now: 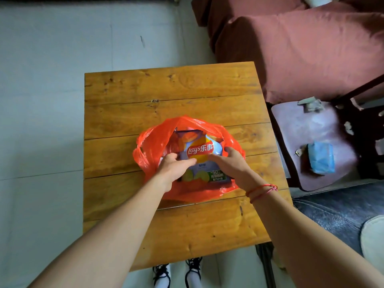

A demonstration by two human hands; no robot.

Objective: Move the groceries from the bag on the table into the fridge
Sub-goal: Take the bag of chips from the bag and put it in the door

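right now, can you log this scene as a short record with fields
surface: wooden table
bag: orange plastic bag, open, lying on the table
contents: chip packet in the bag's mouth; anything beneath it hidden
hands: left hand grips the packet's left side, right hand its right side
fridge: not in view
nearby: chair on the right, blue packet on its seat

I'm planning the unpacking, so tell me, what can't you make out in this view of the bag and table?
1. Head view: whatever lies under the chip packet in the red bag is hidden by the packet and by the left hand and right hand gripping it.
2. Head view: the fridge is outside the frame.
3. Head view: the blue package on the chair is too blurred to identify.
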